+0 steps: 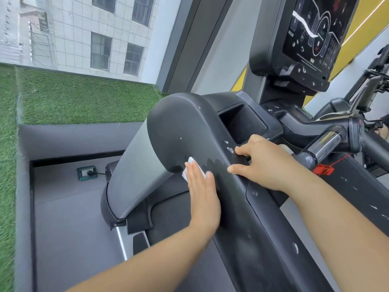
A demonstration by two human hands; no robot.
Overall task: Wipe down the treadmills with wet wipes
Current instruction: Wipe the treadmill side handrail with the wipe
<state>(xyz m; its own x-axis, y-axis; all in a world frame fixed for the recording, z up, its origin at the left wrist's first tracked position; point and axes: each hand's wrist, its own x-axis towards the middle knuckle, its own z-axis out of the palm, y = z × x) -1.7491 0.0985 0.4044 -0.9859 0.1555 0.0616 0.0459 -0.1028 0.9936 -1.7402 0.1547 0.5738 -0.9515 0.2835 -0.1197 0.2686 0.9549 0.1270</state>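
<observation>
A black treadmill side rail (248, 218) runs from the lower right up to a rounded corner housing (179, 127). My left hand (202, 197) lies flat with straight fingers on the rail's outer side, pressing a white wet wipe (190, 167) against it just below the corner. Only the wipe's upper edge shows past my fingertips. My right hand (261, 163) rests on top of the rail, fingers curled over its far edge beside the recessed tray (244, 123). A wet streak shows on the rail between the hands.
The console screen (311, 32) stands at upper right. A chrome handle grip (324, 144) and a red safety clip (323, 169) sit right of my right hand. Below left lie the grey floor, a floor socket (87, 172) and green artificial turf (80, 95). Another machine stands far right.
</observation>
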